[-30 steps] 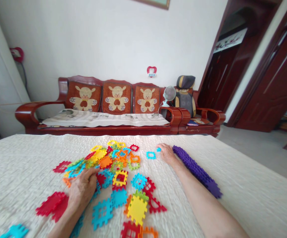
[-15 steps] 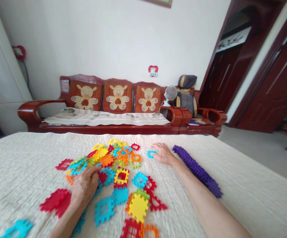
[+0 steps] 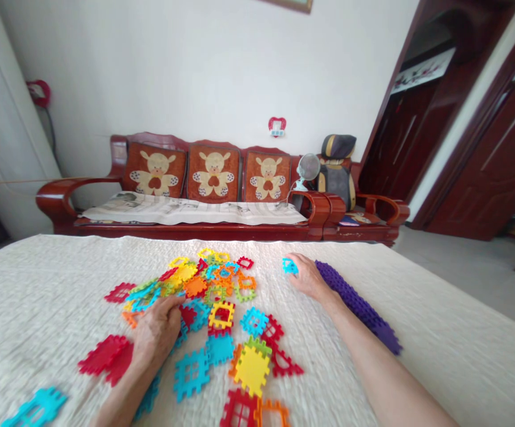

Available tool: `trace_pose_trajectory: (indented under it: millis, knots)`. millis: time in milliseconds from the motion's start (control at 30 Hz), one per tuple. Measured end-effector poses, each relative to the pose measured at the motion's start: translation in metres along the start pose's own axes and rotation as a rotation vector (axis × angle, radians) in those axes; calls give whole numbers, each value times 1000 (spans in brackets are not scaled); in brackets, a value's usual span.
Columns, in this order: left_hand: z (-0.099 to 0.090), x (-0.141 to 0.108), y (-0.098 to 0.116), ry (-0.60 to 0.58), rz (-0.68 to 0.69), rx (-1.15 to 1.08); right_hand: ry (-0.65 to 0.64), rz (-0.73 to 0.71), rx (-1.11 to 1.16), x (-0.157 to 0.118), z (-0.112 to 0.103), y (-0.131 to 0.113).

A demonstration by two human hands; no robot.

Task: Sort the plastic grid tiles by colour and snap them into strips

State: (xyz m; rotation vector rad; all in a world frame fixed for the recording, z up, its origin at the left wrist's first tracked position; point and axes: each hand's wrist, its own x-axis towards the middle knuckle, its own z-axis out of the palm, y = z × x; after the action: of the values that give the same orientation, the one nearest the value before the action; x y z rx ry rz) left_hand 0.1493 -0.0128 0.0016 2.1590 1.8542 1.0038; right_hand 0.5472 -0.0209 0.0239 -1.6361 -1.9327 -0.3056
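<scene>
My right hand (image 3: 308, 279) pinches a light blue notched plastic building piece (image 3: 289, 265) by its right side, at the far part of the table beyond the loose pieces. My left hand (image 3: 157, 326) rests with curled fingers at the left edge of the heap of colourful interlocking pieces (image 3: 195, 287). Whatever is under those fingers is hidden. Right of that hand lie a yellow frame piece (image 3: 221, 315), a blue window piece (image 3: 192, 373) and a solid yellow square (image 3: 252, 369). Two red pieces (image 3: 106, 356) lie to its left, partly covered by my wrist.
A long row of purple interlocked pieces (image 3: 355, 299) lies right of my right hand. The table has a cream quilted cloth (image 3: 439, 350). Beyond it stand a wooden sofa (image 3: 73, 193) with bear cushions, a small fan (image 3: 307, 169) and a chair (image 3: 373, 207).
The light blue piece in my right hand has been raised and turned to face me more, moving slightly right. My left hand stays in place; the whole view has shifted a little.
</scene>
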Motion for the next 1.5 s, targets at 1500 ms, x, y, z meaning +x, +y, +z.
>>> trace_pose_trajectory:
  millis: [1500]
  knots:
    - [-1, 0, 0, -3, 21, 4, 96, -42, -14, -4, 5, 16]
